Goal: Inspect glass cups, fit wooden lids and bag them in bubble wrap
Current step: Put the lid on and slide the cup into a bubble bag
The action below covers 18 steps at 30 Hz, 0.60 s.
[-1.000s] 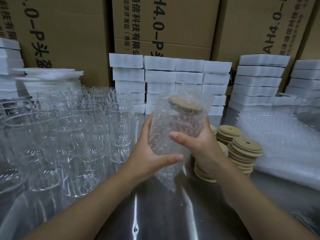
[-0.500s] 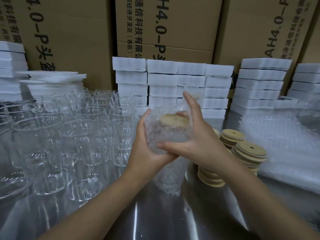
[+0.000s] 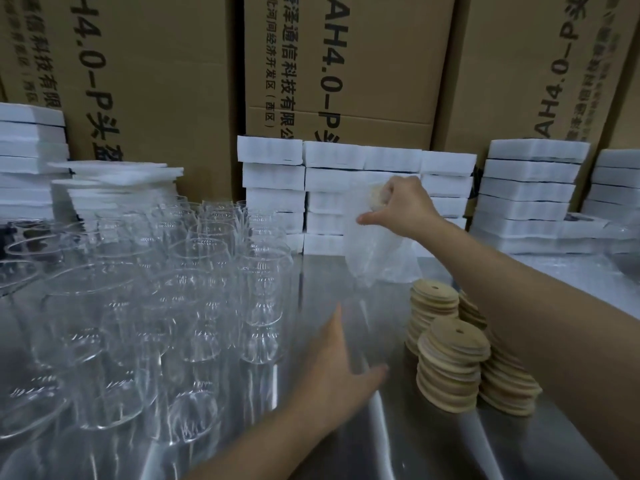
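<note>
Hands parted: left hand [image 3: 337, 365] released, right hand [image 3: 405, 206] alone holds bagged cup [image 3: 370, 240].

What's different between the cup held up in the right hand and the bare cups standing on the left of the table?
The held cup is wrapped in bubble wrap; the standing cups are bare. The held cup carries a wooden lid; the standing cups are open-topped. The right hand grips the held cup by its top; the standing cups rest on the table. Both appear to be clear glass.
</note>
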{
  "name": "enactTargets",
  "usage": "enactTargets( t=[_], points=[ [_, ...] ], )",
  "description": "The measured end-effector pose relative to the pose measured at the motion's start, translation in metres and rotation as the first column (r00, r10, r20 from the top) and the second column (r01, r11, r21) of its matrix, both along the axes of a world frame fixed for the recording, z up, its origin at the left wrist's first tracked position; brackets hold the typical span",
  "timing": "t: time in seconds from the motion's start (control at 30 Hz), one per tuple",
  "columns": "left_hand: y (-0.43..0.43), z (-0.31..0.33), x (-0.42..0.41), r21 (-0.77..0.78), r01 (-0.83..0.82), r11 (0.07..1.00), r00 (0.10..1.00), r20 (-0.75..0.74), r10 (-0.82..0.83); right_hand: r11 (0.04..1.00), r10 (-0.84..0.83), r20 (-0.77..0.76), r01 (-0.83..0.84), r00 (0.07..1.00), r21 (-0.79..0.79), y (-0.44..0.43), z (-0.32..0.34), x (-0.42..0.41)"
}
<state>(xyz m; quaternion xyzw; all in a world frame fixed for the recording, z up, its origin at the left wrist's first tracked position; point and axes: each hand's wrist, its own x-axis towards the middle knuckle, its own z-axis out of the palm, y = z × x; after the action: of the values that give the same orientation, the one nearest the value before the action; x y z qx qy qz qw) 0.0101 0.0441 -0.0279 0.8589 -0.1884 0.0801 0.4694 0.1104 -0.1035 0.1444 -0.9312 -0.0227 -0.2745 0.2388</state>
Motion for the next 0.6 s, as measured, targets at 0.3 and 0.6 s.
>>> enactTargets(
  t=[0.3,0.6],
  points=[
    [0.001,-0.005,0.0,0.367,0.041,0.929,0.974,0.193,-0.119,0.994,-0.056,-0.097,0.046,0.994,-0.102,0.008,-0.036,0.077],
    [0.001,-0.001,-0.004,0.391,0.02,0.92,0.966,0.231,-0.119,0.973,-0.178,-0.055,0.168,0.982,-0.158,0.016,-0.055,0.091]
  ],
)
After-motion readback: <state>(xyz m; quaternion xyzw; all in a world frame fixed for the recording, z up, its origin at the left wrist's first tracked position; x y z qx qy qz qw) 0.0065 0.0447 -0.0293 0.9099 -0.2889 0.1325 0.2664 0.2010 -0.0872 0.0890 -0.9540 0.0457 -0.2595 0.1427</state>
